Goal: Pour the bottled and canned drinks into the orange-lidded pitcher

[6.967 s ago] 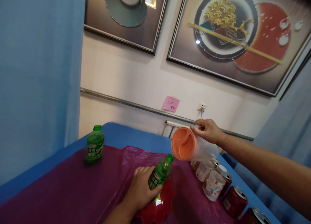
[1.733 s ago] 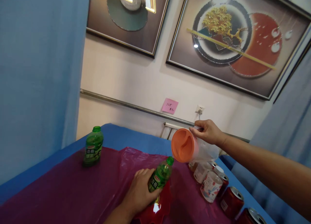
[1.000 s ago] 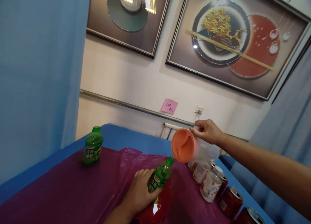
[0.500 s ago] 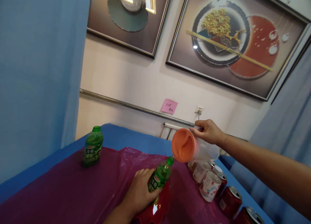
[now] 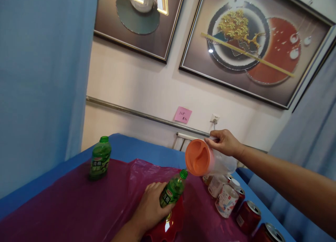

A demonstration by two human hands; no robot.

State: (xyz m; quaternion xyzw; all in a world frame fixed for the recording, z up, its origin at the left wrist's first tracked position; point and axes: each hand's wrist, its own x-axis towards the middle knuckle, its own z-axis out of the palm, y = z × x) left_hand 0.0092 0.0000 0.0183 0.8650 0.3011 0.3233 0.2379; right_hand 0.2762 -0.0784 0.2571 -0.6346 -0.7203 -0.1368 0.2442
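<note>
My left hand point(image 5: 151, 205) is wrapped round a green plastic bottle point(image 5: 173, 189), its uncapped neck pointing up and leaning to the right. Under that bottle lies a shiny red dish point(image 5: 174, 226), partly hidden by my hand. My right hand point(image 5: 224, 142) grips the handle of a clear pitcher point(image 5: 223, 161) with an orange lid point(image 5: 198, 158). The pitcher is tipped toward the left, its lid edge close beside the bottle's mouth. Whether liquid runs between them is too small to tell. A second green bottle point(image 5: 100, 159) stands upright at the left, apart from both hands.
Along the right edge of the table stand a white-labelled bottle point(image 5: 227, 200) and several red cans point(image 5: 249, 215). Magenta plastic sheeting point(image 5: 78, 203) covers the blue tabletop point(image 5: 147, 149). A metal rail point(image 5: 144, 116) runs along the wall behind, and a blue curtain point(image 5: 39, 88) hangs at the left.
</note>
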